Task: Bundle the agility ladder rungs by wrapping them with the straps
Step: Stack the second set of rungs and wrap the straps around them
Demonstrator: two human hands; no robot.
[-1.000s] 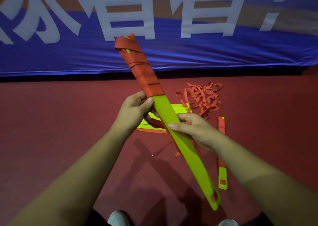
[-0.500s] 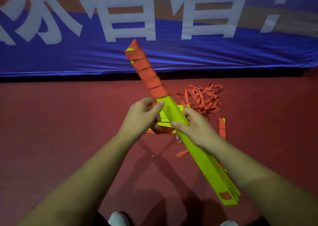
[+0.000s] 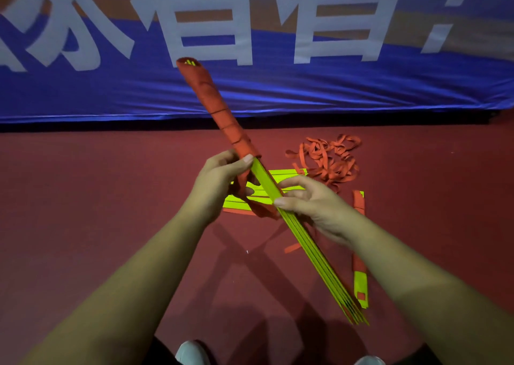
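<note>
a blue banner (image 3: 278,92) with large white characters fills the top of the view, from ten to two o'clock. below it runs the dark red floor (image 3: 83,192), taking up the rest.

the bundle of rungs (image 3: 306,247) is held off the floor at the centre, slanting from eleven o'clock at its far end to five o'clock at its near end. its far half is covered by wound orange strap (image 3: 219,108); its near half is bare yellow-green, with the separate rung edges showing.

the left hand (image 3: 219,189) sits at centre, its grip closed on the bundle right where the wrapping ends, thumb pressed on the yellow face; a loose length of orange strap passes through this hand and under the bundle. the right hand (image 3: 314,206) is just at four o'clock of it, fingers curled around the bare rungs.

more rungs (image 3: 244,202) lie flat on the floor under the hands. a tangled pile of strap (image 3: 328,161) lies at one o'clock. a single rung (image 3: 360,278) lies at four o'clock. two shoe tips (image 3: 189,353) show at six o'clock.
</note>
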